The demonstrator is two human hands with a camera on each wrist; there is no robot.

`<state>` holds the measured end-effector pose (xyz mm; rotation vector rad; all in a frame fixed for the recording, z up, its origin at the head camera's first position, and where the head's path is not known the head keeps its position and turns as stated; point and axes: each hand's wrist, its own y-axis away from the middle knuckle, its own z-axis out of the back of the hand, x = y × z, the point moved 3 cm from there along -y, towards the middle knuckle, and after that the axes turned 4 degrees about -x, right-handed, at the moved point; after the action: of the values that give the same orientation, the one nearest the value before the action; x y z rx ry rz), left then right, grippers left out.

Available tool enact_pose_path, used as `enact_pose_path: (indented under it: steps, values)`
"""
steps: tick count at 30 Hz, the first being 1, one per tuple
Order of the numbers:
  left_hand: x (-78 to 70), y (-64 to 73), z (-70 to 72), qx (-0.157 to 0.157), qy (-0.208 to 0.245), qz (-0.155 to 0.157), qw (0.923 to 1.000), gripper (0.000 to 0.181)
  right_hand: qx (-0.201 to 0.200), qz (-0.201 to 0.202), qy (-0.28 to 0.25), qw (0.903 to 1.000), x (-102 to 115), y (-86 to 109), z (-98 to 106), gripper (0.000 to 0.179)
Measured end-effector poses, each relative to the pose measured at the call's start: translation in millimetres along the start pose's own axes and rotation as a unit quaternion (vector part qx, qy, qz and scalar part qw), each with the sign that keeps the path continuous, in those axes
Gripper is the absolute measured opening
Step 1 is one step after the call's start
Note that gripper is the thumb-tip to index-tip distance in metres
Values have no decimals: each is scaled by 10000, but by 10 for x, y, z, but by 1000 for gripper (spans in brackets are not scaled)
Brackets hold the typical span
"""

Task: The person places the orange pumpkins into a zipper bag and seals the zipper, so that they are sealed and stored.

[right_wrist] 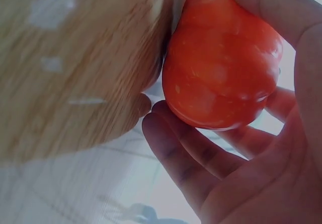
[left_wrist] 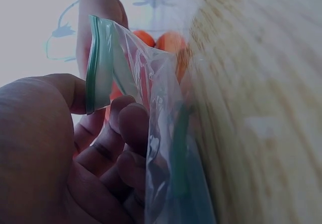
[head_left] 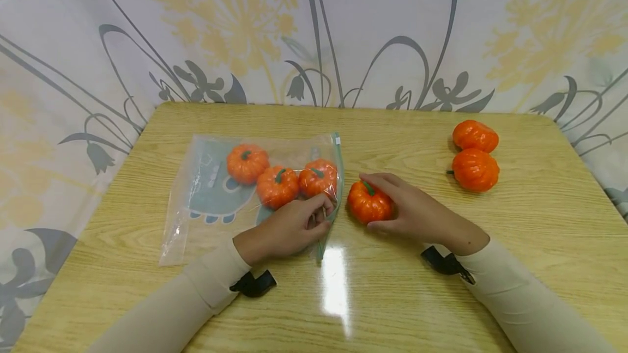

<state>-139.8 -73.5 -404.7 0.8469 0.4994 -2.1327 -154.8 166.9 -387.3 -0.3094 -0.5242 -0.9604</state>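
A clear zip bag (head_left: 211, 238) with a green zip edge and a printed blue-green shape lies flat on the table. Several small orange toy pumpkins (head_left: 278, 187) with green stems are inside it. My left hand (head_left: 291, 227) holds the bag's mouth; in the left wrist view the thumb is at the green zip strip (left_wrist: 93, 68), with the other fingers curled against the plastic. Just right of that mouth, my right hand (head_left: 424, 211) grips another toy pumpkin (head_left: 367, 207) between thumb and fingers. The right wrist view shows this pumpkin (right_wrist: 219, 63) close to the tabletop.
Two more orange pumpkins (head_left: 475, 170) sit together at the right of the wooden table (head_left: 402, 309). A flower-patterned cloth (head_left: 363, 31) hangs behind the far edge. A white slider (head_left: 337, 139) sits at the zip's far end.
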Motion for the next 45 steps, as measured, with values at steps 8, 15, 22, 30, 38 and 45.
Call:
enact_pose_path:
  steps: [8, 15, 22, 30, 38, 45]
  values:
    - [-3, -3, -20, -12, 4, -49, 10000, 10, -50, 201, -18, 9998, 18, -11, -54, 86]
    - [-15, 1, -17, -125, -99, -81, 9998, 11, -171, 363, -45, 9992, 54, -8, -70, 87]
    - [-30, 14, -16, -159, -58, -37, 9998, 9, -168, 425, -57, 9989, 87, -6, -76, 88]
    - [-54, 6, -15, -180, -9, -150, 9997, 8, -176, 377, -126, 9991, 100, -3, -66, 92]
    - [-60, 14, 3, -271, -33, -199, 9994, 8, -193, 490, -90, 9986, 131, -13, -48, 92]
    - [-69, 15, 0, -302, 62, -279, 9991, 8, -172, 569, -55, 9982, 130, 2, -60, 89]
